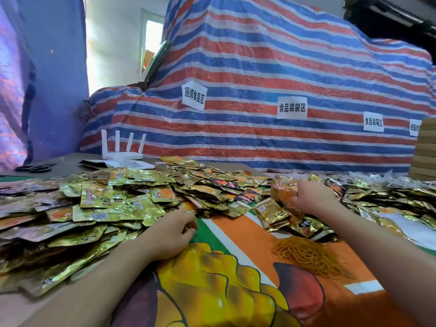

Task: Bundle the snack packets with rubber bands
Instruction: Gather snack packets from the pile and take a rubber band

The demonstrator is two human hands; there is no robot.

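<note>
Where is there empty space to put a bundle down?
The bare printed cloth between the left hand and the rubber bands is free, running toward you. Loose packets crowd the left, back and right sides.

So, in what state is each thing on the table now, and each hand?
Loose packets, heaped, not bundled.
Packet stack, gripped by right hand.
Left hand, fingers curled at the heap's edge; grip unclear.
Rubber bands, loose pile on the cloth.
Scissors, lying flat, untouched.
Router, antennas upright.
</note>
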